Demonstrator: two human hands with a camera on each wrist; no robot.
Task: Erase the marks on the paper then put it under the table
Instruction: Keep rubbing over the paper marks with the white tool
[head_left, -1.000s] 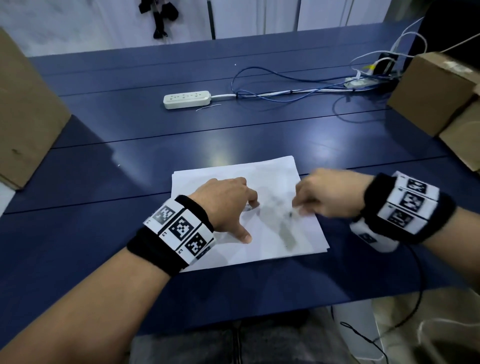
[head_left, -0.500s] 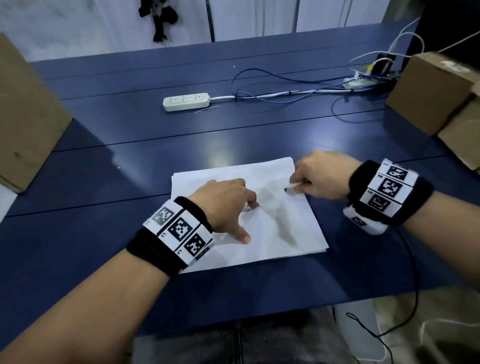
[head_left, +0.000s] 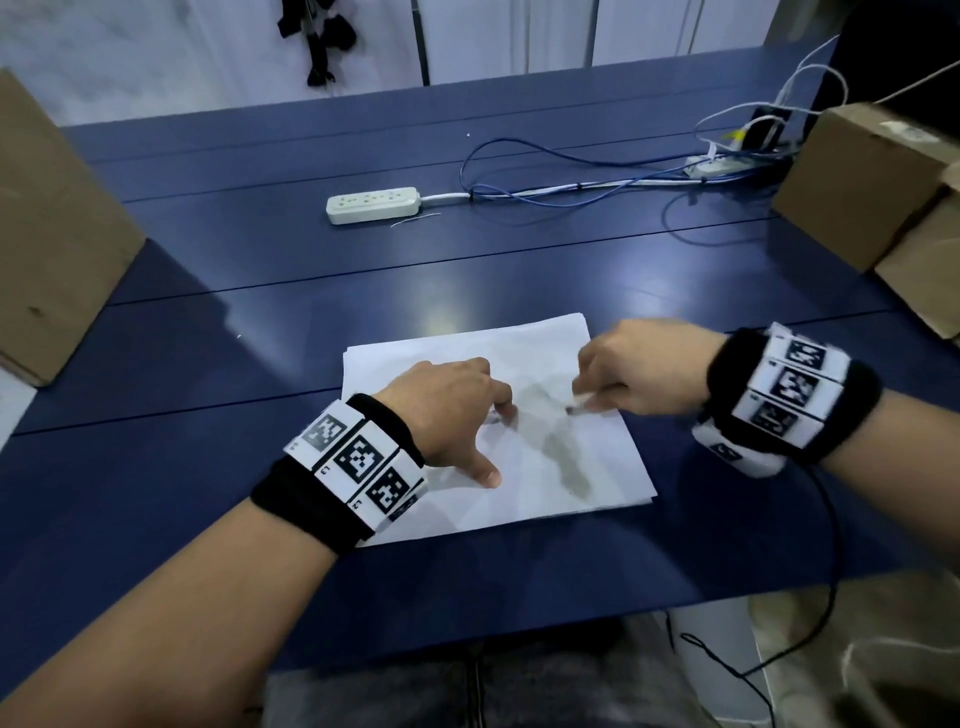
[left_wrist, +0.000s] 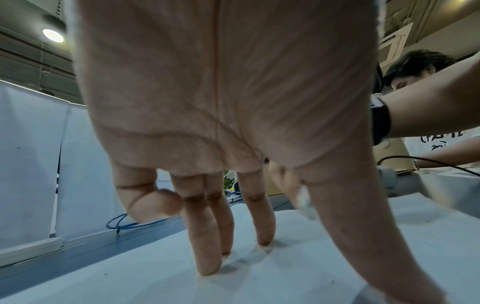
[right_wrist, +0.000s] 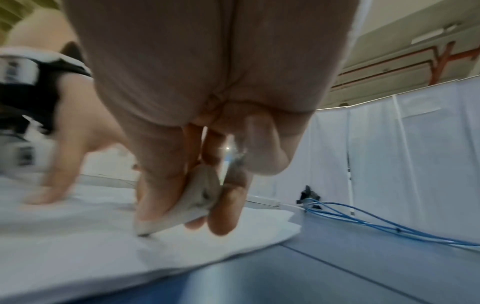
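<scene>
The paper (head_left: 524, 431), a thin white stack, lies flat on the blue table (head_left: 260, 291) near its front edge, directly before the person. A grey smudged mark (head_left: 563, 457) runs diagonally across its right half. The left hand (head_left: 447, 410) is spread over the left-centre of the sheet; in the left wrist view 3 straight fingertips (left_wrist: 207, 267) and the extended thumb press down on the paper, while the little finger is curled clear of it. The right hand (head_left: 644, 369) is at the sheet's right edge, fingers curled, pinching a small whitish eraser (right_wrist: 182, 209) between thumb and fingers. The eraser's dirty lower corner touches the paper at the upper end of the mark. The right hand is motion-blurred in the head and right wrist views. Both wrists carry black bands with black-and-white coded tags. Farther back on the table lie a white power strip (head_left: 373, 204) and blue cables (head_left: 571, 176). Cardboard boxes stand at the left (head_left: 57, 234) and right (head_left: 857, 182) edges.
</scene>
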